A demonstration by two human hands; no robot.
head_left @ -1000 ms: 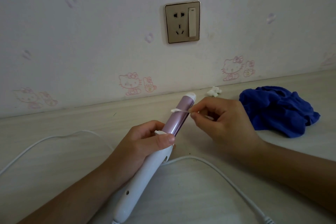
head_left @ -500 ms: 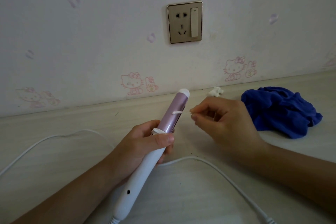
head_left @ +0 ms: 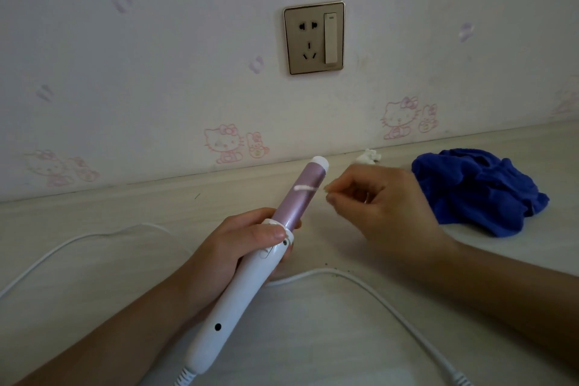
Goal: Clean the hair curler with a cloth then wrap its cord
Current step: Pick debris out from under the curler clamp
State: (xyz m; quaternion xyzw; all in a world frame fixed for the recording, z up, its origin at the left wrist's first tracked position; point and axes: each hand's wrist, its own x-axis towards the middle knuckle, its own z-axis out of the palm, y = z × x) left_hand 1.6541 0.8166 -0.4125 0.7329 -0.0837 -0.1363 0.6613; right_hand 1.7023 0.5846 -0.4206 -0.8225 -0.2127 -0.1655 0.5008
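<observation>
Grip of the left hand (head_left: 238, 247) is closed round a white plastic hair curler (head_left: 250, 285) with a pinkish-lilac metallic barrel, the thumb lying across the collar where handle meets barrel. The curler is held above the surface, tilted up and away to the right, with its white cap nearest the wall. The right hand (head_left: 382, 207) pinches a thin white cotton swab (head_left: 305, 187) between thumb and forefinger, the swab's tip lying against the barrel. A thin white cord (head_left: 360, 285) leaves the handle's base and loops over the pale wood-grain surface (head_left: 125, 276), passing beneath both forearms. A crumpled blue cloth (head_left: 479, 191) lies on the surface beyond the right hand, which sits between it and the curler. A small white wad (head_left: 368, 156) rests by the wall, below a gold-coloured wall socket (head_left: 314, 37).
</observation>
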